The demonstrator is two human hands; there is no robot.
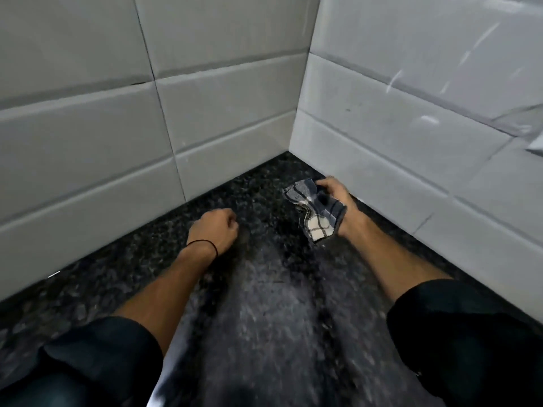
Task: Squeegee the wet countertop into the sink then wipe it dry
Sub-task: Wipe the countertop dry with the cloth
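A dark speckled stone countertop (264,304) runs into a tiled corner. My right hand (335,190) is near the right wall and grips a blue and white checked cloth (316,211), bunched, with one end hanging toward the counter. My left hand (214,230) is a closed fist with nothing visible in it, resting low over the counter left of the middle. A thin black band circles the left wrist. No sink or squeegee is in view.
Light grey wall tiles (88,127) close off the counter at the back left, and more grey tiles (396,136) close it on the right, meeting in a corner (289,152). Dark sleeves cover both upper forearms at the bottom of the view.
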